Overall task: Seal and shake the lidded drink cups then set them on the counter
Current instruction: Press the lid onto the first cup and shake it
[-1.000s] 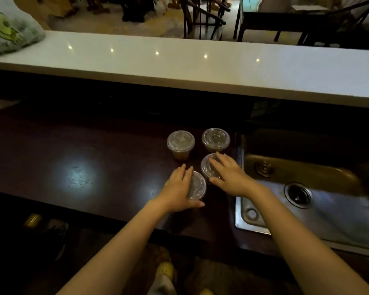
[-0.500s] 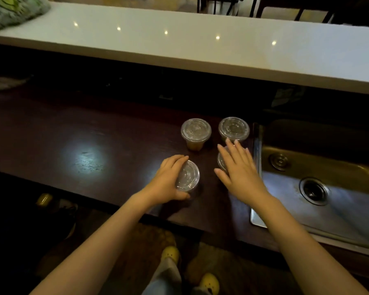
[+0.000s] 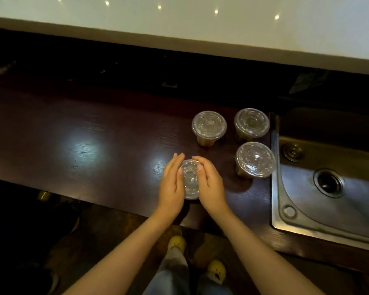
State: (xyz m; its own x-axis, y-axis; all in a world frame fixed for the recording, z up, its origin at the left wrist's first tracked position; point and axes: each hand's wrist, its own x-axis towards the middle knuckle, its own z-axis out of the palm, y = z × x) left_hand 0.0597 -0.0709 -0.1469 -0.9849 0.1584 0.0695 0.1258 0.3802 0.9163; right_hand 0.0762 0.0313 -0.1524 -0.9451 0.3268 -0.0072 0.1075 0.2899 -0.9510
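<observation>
Several clear plastic cups with clear lids and brown drink stand on the dark wooden counter (image 3: 94, 133). The nearest cup (image 3: 190, 180) sits by the counter's front edge, clasped from both sides: my left hand (image 3: 172, 184) on its left, my right hand (image 3: 209, 184) on its right, thumbs resting on the lid. Its body is hidden by my hands. A second cup (image 3: 255, 159) stands to the right, close to the sink. Two more stand behind: one (image 3: 208, 127) at back left, another (image 3: 251, 123) at back right.
A steel sink (image 3: 328, 188) with a drain is set into the counter on the right. A raised white bar top (image 3: 179, 24) runs across the back. Below the counter edge I see my legs and yellow slippers (image 3: 216, 270).
My right hand left the cup by the sink and came over to the near cup, which both hands now clasp. The camera tilted down and closer.
</observation>
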